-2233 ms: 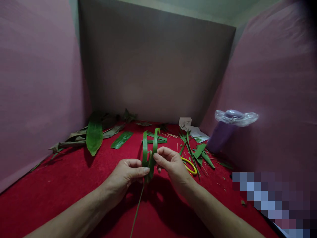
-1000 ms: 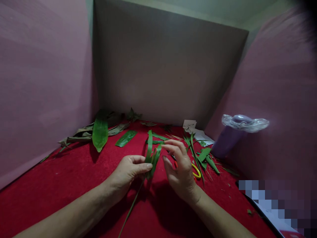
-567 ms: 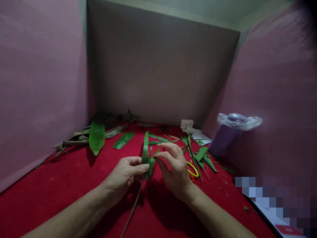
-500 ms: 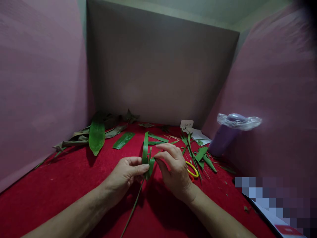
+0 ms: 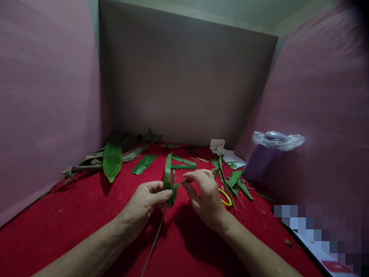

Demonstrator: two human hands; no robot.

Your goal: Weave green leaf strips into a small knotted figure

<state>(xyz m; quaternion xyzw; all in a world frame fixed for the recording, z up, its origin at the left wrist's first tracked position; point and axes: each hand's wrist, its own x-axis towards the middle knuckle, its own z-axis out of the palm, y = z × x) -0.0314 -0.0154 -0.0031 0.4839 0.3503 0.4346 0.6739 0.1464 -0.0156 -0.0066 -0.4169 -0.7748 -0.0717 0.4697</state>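
My left hand (image 5: 152, 198) pinches a folded green leaf strip (image 5: 167, 171) between thumb and fingers. One end of the strip stands upright, and a folded part sticks out to the right of the thumb. A thin stem (image 5: 154, 244) hangs from it down toward the front. My right hand (image 5: 205, 196) is to the right, its thumb and forefinger pinched together on the narrow tip of the leaf strip. Just behind the right hand, the yellow handle of a pair of scissors (image 5: 230, 200) shows; the hand hides the rest.
A broad green leaf (image 5: 112, 159) and dry leaves (image 5: 86, 166) lie at the back left. Cut leaf pieces (image 5: 235, 179) are scattered at the right, near white paper (image 5: 232, 157). A purple container (image 5: 259, 163) with clear plastic on top stands by the right wall. Red cloth (image 5: 86, 227) covers the table.
My right hand's fingers have closed into a pinch at the leaf tip and drawn slightly right. My left hand keeps its hold almost in place.
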